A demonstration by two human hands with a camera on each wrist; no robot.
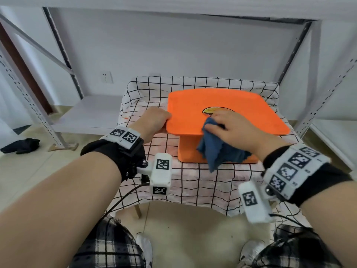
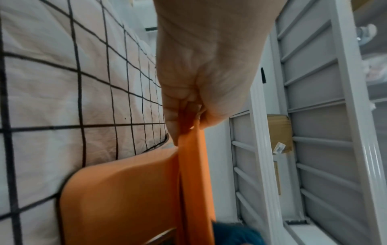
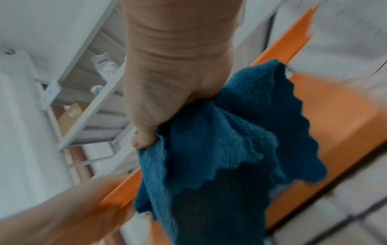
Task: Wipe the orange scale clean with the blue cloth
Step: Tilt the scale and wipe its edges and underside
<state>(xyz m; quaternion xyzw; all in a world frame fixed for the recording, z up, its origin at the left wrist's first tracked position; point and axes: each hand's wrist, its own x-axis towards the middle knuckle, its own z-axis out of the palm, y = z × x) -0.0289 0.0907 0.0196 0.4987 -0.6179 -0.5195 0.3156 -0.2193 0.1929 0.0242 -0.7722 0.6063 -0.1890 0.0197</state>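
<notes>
The orange scale stands on a small table draped in a white tablecloth with a black grid, its wide flat platform raised on a narrower orange base. An oval yellow and black label sits near the middle of the platform, partly hidden by your right hand. That hand clutches the blue cloth, fingers curled over a bunched part of it on the near middle of the platform, while the rest of the cloth hangs over the front edge and down in front of the base. Your left hand grips the platform's left edge, thumb on top and fingers curled underneath, as the left wrist view shows. The wiping looks to be under way: the cloth is on the surface, and blur in the right wrist view suggests motion. No dirt or streaks are plain enough on the platform to tell which parts are already clean. The far half and the right side lie well apart from the cloth, so by my judgement those areas, and perhaps the base, remain to be covered. Around the table stand grey metal shelving frames, and a dark bundle of fabric lies on the floor to your left.
</notes>
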